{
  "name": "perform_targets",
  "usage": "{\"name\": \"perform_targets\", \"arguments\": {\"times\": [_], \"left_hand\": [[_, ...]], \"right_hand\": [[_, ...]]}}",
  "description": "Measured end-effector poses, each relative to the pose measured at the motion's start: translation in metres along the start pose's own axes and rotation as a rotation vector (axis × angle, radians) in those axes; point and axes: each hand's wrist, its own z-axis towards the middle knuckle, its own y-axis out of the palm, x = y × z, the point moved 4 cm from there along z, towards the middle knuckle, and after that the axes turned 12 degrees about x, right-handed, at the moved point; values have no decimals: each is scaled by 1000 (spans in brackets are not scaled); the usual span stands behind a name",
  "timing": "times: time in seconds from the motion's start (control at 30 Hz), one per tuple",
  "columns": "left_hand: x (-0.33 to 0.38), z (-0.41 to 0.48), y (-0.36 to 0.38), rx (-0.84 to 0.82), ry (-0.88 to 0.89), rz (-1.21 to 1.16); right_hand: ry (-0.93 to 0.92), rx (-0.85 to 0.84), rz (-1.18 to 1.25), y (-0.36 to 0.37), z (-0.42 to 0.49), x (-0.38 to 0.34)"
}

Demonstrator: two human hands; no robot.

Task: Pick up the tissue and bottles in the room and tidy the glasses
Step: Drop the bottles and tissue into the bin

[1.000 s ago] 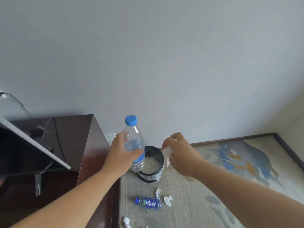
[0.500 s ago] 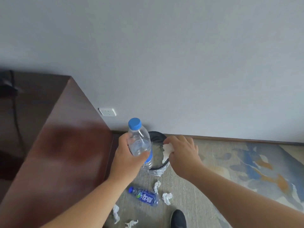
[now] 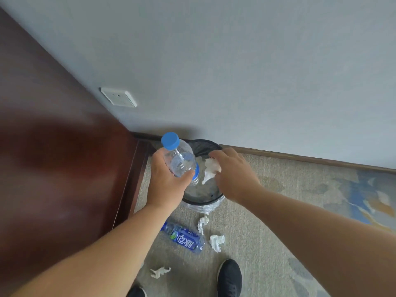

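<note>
My left hand grips a clear water bottle with a blue cap, held upright over the left side of a black lined bin. My right hand holds a crumpled white tissue just above the bin's opening. On the carpet below the bin lies a blue-labelled bottle on its side. Three loose tissues lie near it: one under the bin, one to the right of the bottle, one nearer my feet.
A dark wooden cabinet fills the left side, close to the bin. A white wall socket sits on the grey wall. My black shoe stands on the patterned carpet.
The view has tilted down and come closer to the bin. Both hands have lowered over its opening, still holding the bottle and the tissue.
</note>
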Motion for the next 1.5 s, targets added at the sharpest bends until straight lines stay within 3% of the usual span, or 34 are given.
{"name": "perform_targets", "arguments": {"times": [0.2,0.57,0.87,1.23,1.5], "left_hand": [[-28,-1,-1,-22,-207,113],[9,-37,-57,-8,-96,189],[7,-109,-136,-40,-28,309],[-82,-186,-192,-149,-15,345],[-196,-197,-155,-132,-78,401]], "right_hand": [[-1,-85,-64,9,6,8],[-83,-37,-71,-28,-27,-35],[-111,-58,-72,-38,-108,-83],[30,-44,-38,32,-242,-98],[-22,-104,-91,130,-246,-47]]}}
